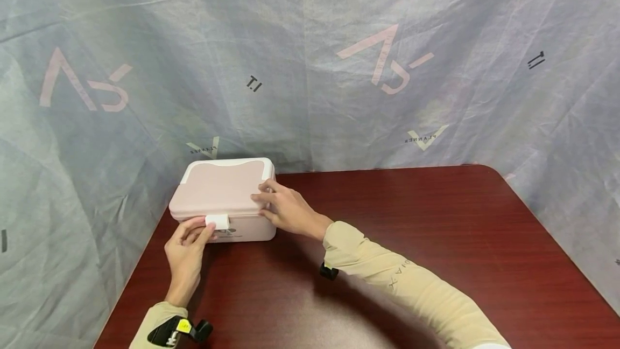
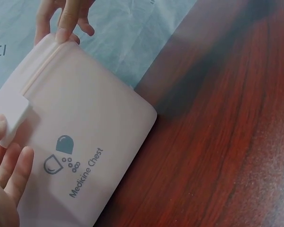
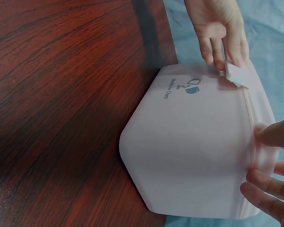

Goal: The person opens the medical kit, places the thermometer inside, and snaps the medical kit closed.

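Note:
A pale pink medicine chest (image 1: pixel 218 187) with white trim stands at the table's left back, its lid (image 1: pixel 220 190) down. Its front carries a capsule drawing and the words "Medicine Chest". My left hand (image 1: pixel 186 249) is at the front, thumb and fingers pinching the white latch (image 2: pixel 16 116), which angles out from the front wall in the left wrist view. Around the lid's right front corner my right hand (image 1: pixel 293 209) holds on, thumb (image 3: pixel 270 135) at the front edge and fingers spread over the top and right side. The chest's inside is hidden.
The dark red wooden table (image 1: pixel 411 220) stretches to the right of the chest. A grey printed cloth (image 1: pixel 310 69) hangs behind and along both sides, close behind the chest. Black wrist devices (image 1: pixel 179 330) sit on the beige sleeves (image 1: pixel 397 273).

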Demonstrator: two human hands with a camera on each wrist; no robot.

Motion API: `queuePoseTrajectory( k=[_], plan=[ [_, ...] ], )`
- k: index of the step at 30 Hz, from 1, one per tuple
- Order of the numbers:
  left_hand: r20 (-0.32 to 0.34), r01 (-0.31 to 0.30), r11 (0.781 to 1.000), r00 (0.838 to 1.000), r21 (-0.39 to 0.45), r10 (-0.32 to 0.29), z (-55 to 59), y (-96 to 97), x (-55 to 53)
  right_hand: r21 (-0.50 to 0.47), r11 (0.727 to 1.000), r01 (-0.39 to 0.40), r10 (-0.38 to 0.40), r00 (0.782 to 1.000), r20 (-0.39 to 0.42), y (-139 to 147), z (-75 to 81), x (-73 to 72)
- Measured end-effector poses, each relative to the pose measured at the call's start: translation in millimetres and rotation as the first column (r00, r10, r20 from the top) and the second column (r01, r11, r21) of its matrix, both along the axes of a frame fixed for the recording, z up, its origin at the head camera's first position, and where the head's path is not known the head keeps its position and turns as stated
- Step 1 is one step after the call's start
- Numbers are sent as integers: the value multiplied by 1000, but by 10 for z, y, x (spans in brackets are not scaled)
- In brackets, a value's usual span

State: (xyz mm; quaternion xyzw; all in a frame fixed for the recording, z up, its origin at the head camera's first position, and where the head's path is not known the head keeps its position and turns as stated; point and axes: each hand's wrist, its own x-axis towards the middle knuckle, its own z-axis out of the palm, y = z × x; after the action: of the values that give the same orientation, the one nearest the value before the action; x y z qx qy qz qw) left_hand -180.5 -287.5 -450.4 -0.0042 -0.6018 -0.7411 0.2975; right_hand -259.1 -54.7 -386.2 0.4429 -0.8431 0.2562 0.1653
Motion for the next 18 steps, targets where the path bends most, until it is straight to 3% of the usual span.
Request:
queuePoseTrajectory(
  k=[5,13,18],
  plan=[
    [-3,-24,1000,1000,-14,24,10,31,-2,-14,1000,-7,7,1000,-5,4,-18,3],
    [-8,-137,987,991,-87,136,-40,61,-29,-30,999,-20,20,1000,-10,4,-27,1],
    [-20,-179,980,984,-84,178,-35,85,-32,-36,999,-24,24,1000,4,2,-24,-1]
  ],
)
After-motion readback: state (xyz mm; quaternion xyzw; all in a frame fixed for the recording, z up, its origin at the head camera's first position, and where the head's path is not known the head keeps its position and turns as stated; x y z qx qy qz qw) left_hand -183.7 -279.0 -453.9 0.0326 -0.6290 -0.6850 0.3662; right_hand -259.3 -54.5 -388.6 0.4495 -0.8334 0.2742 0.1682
